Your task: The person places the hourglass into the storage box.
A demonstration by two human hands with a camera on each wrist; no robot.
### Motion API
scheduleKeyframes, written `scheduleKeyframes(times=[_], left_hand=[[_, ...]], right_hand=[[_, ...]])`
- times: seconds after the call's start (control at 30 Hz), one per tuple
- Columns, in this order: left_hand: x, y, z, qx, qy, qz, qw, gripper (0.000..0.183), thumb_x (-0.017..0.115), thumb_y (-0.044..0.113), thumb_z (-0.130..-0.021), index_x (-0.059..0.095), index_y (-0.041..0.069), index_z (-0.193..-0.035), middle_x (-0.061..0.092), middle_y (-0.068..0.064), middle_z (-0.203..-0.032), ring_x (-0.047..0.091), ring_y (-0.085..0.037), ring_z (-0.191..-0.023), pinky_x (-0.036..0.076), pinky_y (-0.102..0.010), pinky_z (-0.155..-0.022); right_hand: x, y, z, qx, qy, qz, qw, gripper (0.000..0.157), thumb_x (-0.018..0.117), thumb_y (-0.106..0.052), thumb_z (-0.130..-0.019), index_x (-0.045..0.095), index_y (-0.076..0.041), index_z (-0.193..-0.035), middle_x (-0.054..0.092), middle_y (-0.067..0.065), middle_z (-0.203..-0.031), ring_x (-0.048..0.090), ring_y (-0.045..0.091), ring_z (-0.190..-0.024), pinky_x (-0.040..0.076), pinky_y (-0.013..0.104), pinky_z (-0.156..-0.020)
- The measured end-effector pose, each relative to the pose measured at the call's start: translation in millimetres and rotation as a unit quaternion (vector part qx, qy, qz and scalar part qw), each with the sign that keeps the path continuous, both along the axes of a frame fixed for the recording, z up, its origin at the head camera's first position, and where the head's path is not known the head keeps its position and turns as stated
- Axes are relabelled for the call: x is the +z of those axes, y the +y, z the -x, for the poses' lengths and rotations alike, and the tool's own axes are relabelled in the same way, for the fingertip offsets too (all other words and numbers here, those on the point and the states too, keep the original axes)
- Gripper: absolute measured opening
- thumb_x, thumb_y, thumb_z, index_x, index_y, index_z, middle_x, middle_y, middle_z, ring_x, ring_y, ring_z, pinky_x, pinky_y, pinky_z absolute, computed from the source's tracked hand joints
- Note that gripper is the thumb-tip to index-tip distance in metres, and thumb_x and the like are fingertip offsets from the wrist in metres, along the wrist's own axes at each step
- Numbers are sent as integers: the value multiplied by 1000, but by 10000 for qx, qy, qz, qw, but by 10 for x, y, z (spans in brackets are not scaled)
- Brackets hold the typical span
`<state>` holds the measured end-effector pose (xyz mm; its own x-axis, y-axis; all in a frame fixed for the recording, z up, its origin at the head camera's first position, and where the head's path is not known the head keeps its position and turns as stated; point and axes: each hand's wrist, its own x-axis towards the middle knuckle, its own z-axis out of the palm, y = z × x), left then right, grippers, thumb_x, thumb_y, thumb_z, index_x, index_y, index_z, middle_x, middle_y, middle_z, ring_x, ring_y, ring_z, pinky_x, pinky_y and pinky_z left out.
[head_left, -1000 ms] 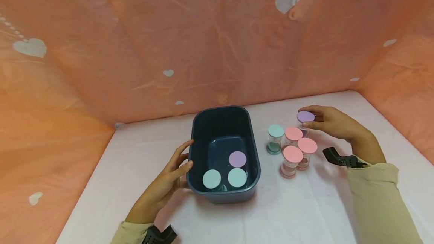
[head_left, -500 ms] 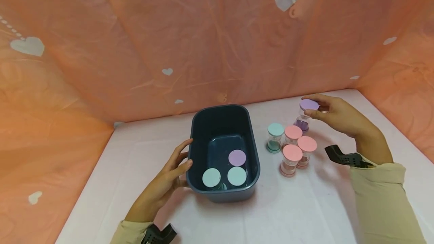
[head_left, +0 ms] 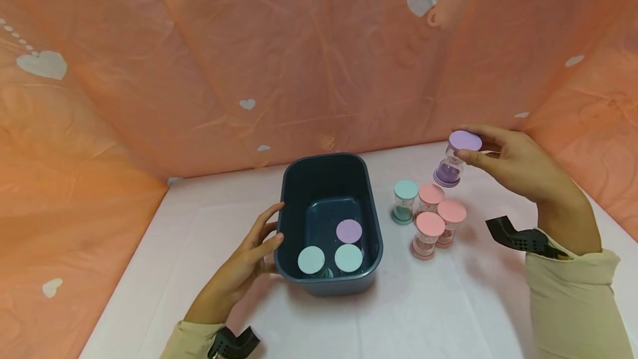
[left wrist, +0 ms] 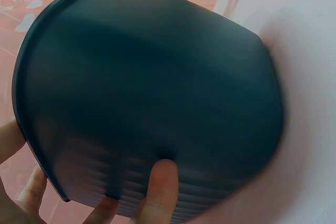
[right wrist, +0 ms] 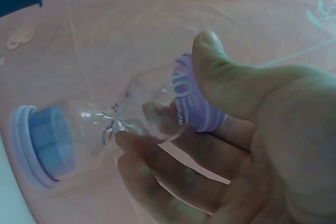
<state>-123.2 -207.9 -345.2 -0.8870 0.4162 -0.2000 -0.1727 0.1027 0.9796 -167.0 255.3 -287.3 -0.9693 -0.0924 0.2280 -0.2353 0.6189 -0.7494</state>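
Note:
My right hand (head_left: 520, 162) holds a purple-capped sand timer (head_left: 448, 170) by its upper end, between thumb and fingers, tilted and raised off the table. In the right wrist view, "10 minutes" is printed on the clear sand timer (right wrist: 139, 106); purple sand lies in the far bulb. The left hand (head_left: 244, 267) rests its fairly straight fingers against the outside of a dark blue bin (head_left: 371, 198). Fingertips (left wrist: 164, 174) touch its ribbed wall in the left wrist view. Inside the bin stand two mint-capped timers (head_left: 311, 260) and one purple-capped timer (head_left: 349, 231).
Right of the bin, a teal-capped sand timer (head_left: 405, 201) stands close beside three pink-capped timers (head_left: 430, 237) on the white tabletop (head_left: 413, 314). An orange-pink sheet (head_left: 299, 60) with hearts hangs behind and at both sides.
My right hand has lifted the purple sand timer from behind the pink ones and moved it back and to the right, tilting it. The left hand and bin have stayed in place.

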Motion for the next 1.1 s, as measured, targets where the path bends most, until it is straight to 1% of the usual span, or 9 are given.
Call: scheduleKeyframes(times=[0.07, 0.13, 0.23, 0.33, 0.47, 0.7, 0.83, 0.97, 1.1], left_hand=[[2, 0, 1, 2, -1, -10, 10000, 62, 52, 28, -102, 21, 35, -155, 16, -16, -156, 19, -45, -144, 43, -61, -100], [4, 0, 4, 9, 11, -9, 10000, 62, 52, 28, -102, 21, 35, -155, 16, -16, -156, 20, -45, -144, 43, -60, -100], [1, 2, 7, 11, 21, 2, 10000, 62, 52, 28, -102, 21, 35, -155, 17, -16, -156, 21, -45, -144, 43, -60, -100], [-7, 5, 8, 6, 12, 4, 10000, 62, 52, 28, -102, 21, 35, -155, 17, -17, -156, 22, -45, -143, 44, -61, -99], [-17, 12, 12, 0, 8, 3, 10000, 62, 53, 28, -102, 21, 35, -155, 19, -17, -155, 23, -46, -143, 45, -61, -97], [-15, 14, 15, 1, -3, -34, 10000, 62, 53, 28, -102, 21, 34, -155, 16, -17, -156, 21, -45, -144, 45, -61, -98], [-10, 8, 10, 11, -20, -52, 10000, 62, 52, 28, -102, 21, 34, -155, 16, -17, -156, 20, -46, -144, 46, -59, -98], [-4, 3, 5, 16, -10, -46, 10000, 62, 52, 28, -102, 21, 35, -155, 16, -17, -156, 21, -46, -143, 46, -59, -97], [-8, 5, 7, 36, -4, -59, 10000, 61, 52, 27, -103, 21, 35, -155, 17, -17, -156, 22, -46, -143, 47, -59, -97]], right_hand=[[24, -12, -25, 28, 1, 2, 10000, 48, 70, -28, -94, 57, -16, -139, 63, -26, -102, 59, -17, -93, 46, 4, -77], [33, -29, -35, 81, 44, -20, 10000, 45, 71, -26, -93, 60, -17, -135, 65, -21, -101, 60, -15, -93, 47, 5, -78], [25, -51, -34, 103, 52, -224, 9997, 40, 73, -27, -92, 63, -20, -130, 66, -18, -99, 62, -10, -91, 46, 6, -77], [2, -81, -14, 186, -25, -327, 9993, 38, 72, -28, -92, 64, -21, -128, 66, -13, -98, 63, -4, -91, 47, 8, -78], [-16, -125, 15, 322, -153, -347, 9988, 38, 70, -30, -93, 63, -20, -129, 66, -6, -101, 63, -3, -92, 46, 10, -79], [-47, -256, 52, 725, 5, -259, 9970, 37, 68, -24, -95, 62, -14, -130, 64, 0, -108, 60, 0, -96, 45, 8, -82], [-43, -371, 65, 745, 24, -233, 9969, 39, 70, -24, -93, 62, -14, -130, 64, 3, -107, 58, 2, -95, 43, 6, -83], [-29, -476, 71, 686, -55, -186, 9975, 43, 72, -25, -92, 62, -13, -132, 65, 4, -111, 57, 2, -97, 42, 4, -85], [-18, -533, 64, 869, -6, -168, 9961, 43, 70, -25, -94, 60, -12, -133, 64, 6, -112, 58, 11, -100, 45, 6, -85]])
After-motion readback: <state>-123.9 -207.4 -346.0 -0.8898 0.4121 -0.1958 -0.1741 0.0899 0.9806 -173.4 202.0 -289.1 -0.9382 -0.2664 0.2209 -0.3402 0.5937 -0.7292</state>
